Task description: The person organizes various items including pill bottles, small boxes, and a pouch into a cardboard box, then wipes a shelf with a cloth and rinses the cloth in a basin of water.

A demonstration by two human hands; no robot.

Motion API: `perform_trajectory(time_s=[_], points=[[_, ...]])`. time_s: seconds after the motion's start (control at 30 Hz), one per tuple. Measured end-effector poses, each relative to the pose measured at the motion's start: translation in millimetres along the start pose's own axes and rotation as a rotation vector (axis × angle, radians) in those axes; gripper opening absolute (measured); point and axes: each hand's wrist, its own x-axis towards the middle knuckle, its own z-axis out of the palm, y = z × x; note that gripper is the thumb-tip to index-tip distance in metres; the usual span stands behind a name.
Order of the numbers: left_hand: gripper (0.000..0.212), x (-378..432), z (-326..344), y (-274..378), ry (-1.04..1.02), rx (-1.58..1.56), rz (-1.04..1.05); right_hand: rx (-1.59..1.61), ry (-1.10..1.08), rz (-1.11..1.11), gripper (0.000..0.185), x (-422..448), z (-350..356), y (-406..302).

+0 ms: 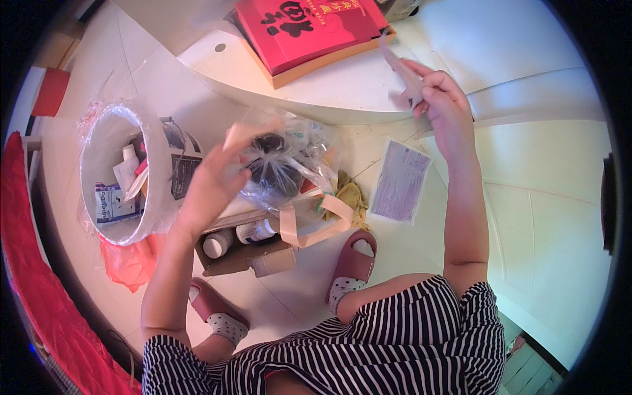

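Observation:
My right hand [444, 103] pinches a thin, pale flat item [402, 74], blurred and seen nearly edge-on, above the white ledge. My left hand [215, 177] is over the left side of a clear plastic bag [276, 173] with dark contents. A peach-coloured strip [249, 134] is at its blurred fingertips; whether they grip it is unclear. Below the plastic bag, a peach strap handle [296, 227] loops forward. An open cardboard box [227, 266] holds a white bottle [254, 231] and a white-capped container [217, 244]. A printed flat packet [401, 182] lies on the floor below my right hand.
At left, a white bin [148, 212] lined with plastic contains packets and a small bottle. A red gift box [306, 34] rests on the white ledge [207, 59]. Orange plastic [128, 261] and a yellowish crumpled cloth or glove [350, 197] are on the tiles, near my slippered feet [353, 261].

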Motion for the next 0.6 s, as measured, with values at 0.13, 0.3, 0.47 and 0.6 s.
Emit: perform_trajectory(time_s=[0.13,0.3,0.47,0.6], points=[[0.054,21,-13,0,0.101,-0.437,-0.11,0.121,-0.29,0.281,0.007,-22,78,6],[0.065,33,-7,49,0.06,-0.301,-0.043,-0.59,-0.608,-0.237,0.011,-29,170,66],[0.063,11,5,64,0.084,-0.155,0.133,-0.477,-0.799,-0.041,0.021,11,187,114],[0.06,-11,14,39,-0.146,0.0,0.222,-0.677,-1.114,-0.027,0.026,41,201,178]])
